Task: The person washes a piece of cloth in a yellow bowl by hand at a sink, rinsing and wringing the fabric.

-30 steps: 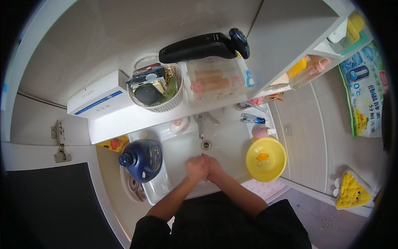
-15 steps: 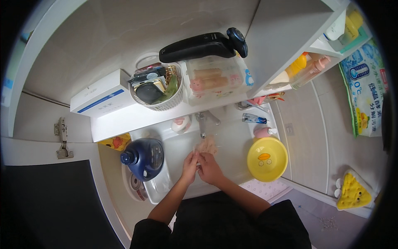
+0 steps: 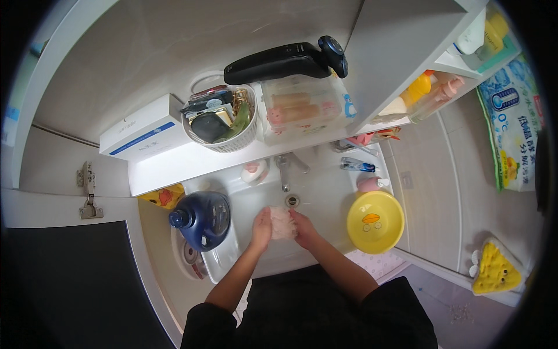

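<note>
The pink cloth hangs directly between left hand and right hand, each gripping one side, neither nearer, its long axis unclear. It's over the sink, just on the person's side of the drain. On the shelf, a white basket holds dark cases.

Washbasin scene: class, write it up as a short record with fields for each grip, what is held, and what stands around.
Left grip: on the left side of a pale pink bundle
Right grip: on its right side
Bundle: soft-looking, material unclear, held over the washbasin
Left edge: dark blue jug
Right edge: yellow bowl
Shelf: black shaver, white basket
</note>
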Available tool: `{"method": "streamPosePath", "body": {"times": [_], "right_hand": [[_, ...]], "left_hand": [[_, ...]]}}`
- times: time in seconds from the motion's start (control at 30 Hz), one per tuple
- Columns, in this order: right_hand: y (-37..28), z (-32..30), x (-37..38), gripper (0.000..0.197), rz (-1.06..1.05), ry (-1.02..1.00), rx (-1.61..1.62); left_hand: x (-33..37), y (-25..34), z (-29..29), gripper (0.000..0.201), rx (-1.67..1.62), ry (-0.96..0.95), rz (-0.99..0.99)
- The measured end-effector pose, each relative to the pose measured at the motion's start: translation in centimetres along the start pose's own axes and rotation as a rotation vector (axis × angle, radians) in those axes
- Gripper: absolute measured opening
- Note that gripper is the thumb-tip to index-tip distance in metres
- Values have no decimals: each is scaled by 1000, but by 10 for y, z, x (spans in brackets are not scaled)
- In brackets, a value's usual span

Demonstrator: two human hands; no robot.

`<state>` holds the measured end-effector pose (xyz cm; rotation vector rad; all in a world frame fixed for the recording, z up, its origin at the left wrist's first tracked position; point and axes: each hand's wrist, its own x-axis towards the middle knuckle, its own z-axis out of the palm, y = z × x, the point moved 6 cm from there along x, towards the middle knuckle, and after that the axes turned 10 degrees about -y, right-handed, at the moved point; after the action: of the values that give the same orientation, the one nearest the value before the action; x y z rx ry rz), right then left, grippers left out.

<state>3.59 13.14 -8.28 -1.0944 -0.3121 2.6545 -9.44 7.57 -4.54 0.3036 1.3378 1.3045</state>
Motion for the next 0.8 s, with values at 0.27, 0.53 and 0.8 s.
{"method": "streamPosePath", "body": {"times": [0.27, 0.53, 0.8], "right_hand": [[-8, 5, 10, 36, -195, 82, 160], [15, 23, 8, 22, -16, 68, 77], [32, 9, 17, 27, 3, 8, 184]], "left_hand": [[-38, 42, 51, 22, 1121, 123, 158], [4, 48, 38, 24, 1156, 328, 438], [-13, 37, 58, 23, 1120, 178, 515]]}}
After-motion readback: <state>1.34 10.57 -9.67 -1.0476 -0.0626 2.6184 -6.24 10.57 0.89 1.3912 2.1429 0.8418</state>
